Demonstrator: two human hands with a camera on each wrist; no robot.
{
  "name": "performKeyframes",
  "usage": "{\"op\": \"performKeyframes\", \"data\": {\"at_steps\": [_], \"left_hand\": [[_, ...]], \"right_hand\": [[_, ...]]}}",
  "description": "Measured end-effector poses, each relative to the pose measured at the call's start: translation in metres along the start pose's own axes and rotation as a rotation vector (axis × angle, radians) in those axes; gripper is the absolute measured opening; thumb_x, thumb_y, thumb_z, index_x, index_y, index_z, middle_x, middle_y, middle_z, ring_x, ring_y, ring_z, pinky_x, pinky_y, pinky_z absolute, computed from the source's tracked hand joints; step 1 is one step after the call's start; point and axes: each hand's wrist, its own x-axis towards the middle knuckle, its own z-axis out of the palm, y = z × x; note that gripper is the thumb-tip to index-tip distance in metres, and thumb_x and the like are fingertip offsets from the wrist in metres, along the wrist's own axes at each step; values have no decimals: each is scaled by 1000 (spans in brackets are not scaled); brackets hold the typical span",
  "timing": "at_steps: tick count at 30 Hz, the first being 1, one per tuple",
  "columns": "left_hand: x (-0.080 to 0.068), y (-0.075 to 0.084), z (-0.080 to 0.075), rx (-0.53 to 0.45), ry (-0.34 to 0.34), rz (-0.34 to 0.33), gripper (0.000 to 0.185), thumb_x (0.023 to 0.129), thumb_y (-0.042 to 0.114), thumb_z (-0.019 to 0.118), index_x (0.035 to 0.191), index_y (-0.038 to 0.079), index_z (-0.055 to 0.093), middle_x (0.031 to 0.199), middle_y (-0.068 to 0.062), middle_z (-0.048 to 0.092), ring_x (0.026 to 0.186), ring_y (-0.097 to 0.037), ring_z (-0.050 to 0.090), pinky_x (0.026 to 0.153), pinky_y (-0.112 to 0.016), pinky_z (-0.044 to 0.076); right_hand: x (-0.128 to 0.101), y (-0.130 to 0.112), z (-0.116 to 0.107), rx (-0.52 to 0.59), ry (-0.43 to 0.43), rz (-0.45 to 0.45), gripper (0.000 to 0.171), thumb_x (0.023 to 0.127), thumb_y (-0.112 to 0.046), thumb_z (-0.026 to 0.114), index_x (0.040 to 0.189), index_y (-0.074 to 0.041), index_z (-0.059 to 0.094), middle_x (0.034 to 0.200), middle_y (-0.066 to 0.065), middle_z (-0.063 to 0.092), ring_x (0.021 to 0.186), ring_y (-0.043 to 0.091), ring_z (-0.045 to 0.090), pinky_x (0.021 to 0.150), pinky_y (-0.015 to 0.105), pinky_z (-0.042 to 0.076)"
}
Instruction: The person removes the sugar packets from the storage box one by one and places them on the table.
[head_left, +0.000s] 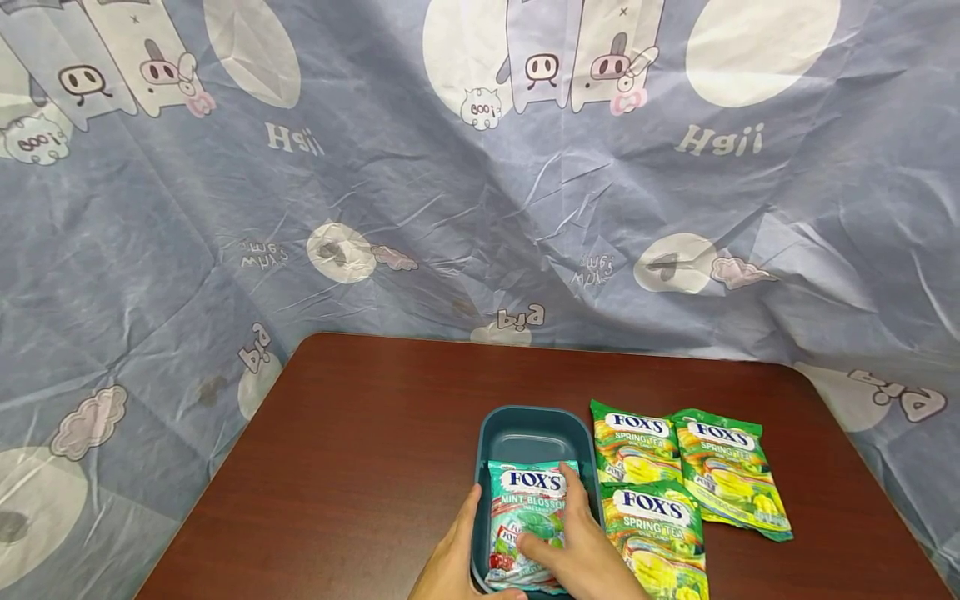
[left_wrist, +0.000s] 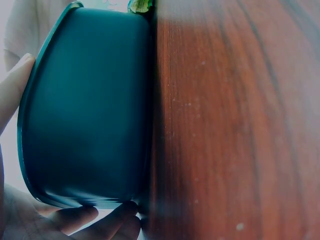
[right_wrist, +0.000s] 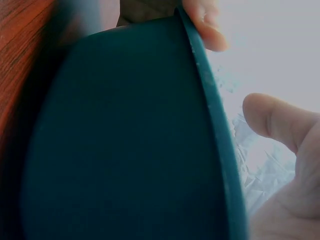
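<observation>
My left hand [head_left: 450, 562] gripping teal tub [head_left: 525, 429] wall, my right hand [head_left: 577, 546] fingers flat, pressing mint bag [head_left: 525, 508] into tub, three green bags [head_left: 678, 492] just beside.

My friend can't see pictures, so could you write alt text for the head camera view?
Two hands settle a Fox's Mint Blossom candy bag into a teal tub on a brown table: right hand on the bag, left hand at the tub's side. Three green Fox's Spring Tea bags lie beside it.
</observation>
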Motion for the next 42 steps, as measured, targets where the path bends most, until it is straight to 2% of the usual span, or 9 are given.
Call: {"op": "performKeyframes", "data": {"at_steps": [5,11,17,19,24,27,34,37,42], "left_hand": [[0,0,0,-10,-10,-14,126,73,54,89,163,9,13,148,-23,46,110,-23,60,89,-44,55],[1,-1,1,14,8,6,127,73,55,90,163,8,13,149,-23,46,113,-26,60,90,-44,54],[1,0,-1,-10,-2,-20,127,74,52,90,164,11,10,150,-24,44,116,-30,59,90,-45,54],[1,0,-2,-11,-1,-28,127,74,51,90,164,12,10,151,-24,43,118,-32,58,90,-47,54],[1,0,-3,-17,-6,-41,127,73,51,90,164,12,10,152,-24,42,121,-35,56,91,-50,53],[2,0,-2,-19,-12,-46,127,74,51,90,164,12,10,153,-25,41,120,-35,56,90,-51,53],[0,-3,0,26,20,17,128,72,54,90,163,9,13,151,-25,44,121,-35,57,91,-48,53],[-1,-4,1,38,38,40,129,71,54,91,163,8,14,150,-25,45,120,-34,58,90,-47,54],[0,-3,2,38,34,39,128,71,55,91,163,9,15,149,-25,46,117,-33,59,88,-46,55]], "right_hand": [[2,-1,2,-44,-18,35,114,86,-43,81,161,-7,4,163,34,5,146,60,-1,97,82,25],[5,-2,2,-28,-18,53,113,85,-43,81,160,-6,5,162,35,10,145,59,6,96,81,29],[10,-5,1,-47,9,33,111,84,-42,82,159,0,11,157,37,23,132,52,42,95,70,42],[12,-6,1,-79,21,25,111,84,-44,82,159,1,13,159,37,21,128,50,47,94,67,44],[13,-7,3,-124,38,15,111,84,-43,81,159,3,15,162,37,7,138,57,33,99,71,38],[14,-6,5,-158,51,26,112,84,-43,81,159,5,14,161,38,6,141,59,25,100,73,35],[17,-4,12,-290,60,107,112,83,-46,80,160,4,15,157,42,14,140,61,25,95,76,37],[18,-4,15,-332,54,113,111,84,-45,79,160,4,14,156,43,17,140,62,24,94,76,37],[19,-2,19,-403,61,84,109,87,-41,79,158,9,13,153,48,17,137,61,25,91,73,42]]}}
